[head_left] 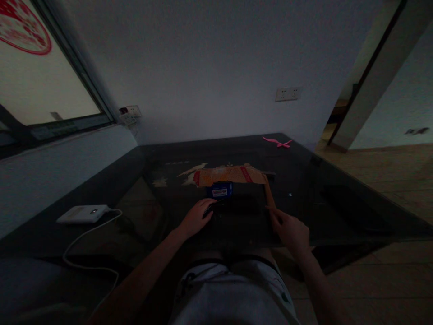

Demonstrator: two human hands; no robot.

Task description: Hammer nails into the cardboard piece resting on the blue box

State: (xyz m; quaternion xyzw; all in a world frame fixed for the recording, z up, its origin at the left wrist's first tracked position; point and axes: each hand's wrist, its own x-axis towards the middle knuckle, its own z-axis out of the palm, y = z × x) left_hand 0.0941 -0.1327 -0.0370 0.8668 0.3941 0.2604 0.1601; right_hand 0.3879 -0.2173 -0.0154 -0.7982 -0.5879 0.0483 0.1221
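I sit at a dark glass table (304,180) in a dim room. My left hand (196,217) rests on a dark flat object (237,205) that I cannot make out, fingers curled at its left end. My right hand (289,230) is closed round the lower end of a thin orange-brown stick (269,194) that points away from me. Just beyond lies an orange cardboard strip (230,174) with red marks, and a small blue box (220,189) stands under it.
A white device (83,213) with a white cable (84,253) lies at the left of the table. A pink ribbon-like thing (278,142) sits at the far edge. Wall sockets (287,94), a window at left, and a doorway at right.
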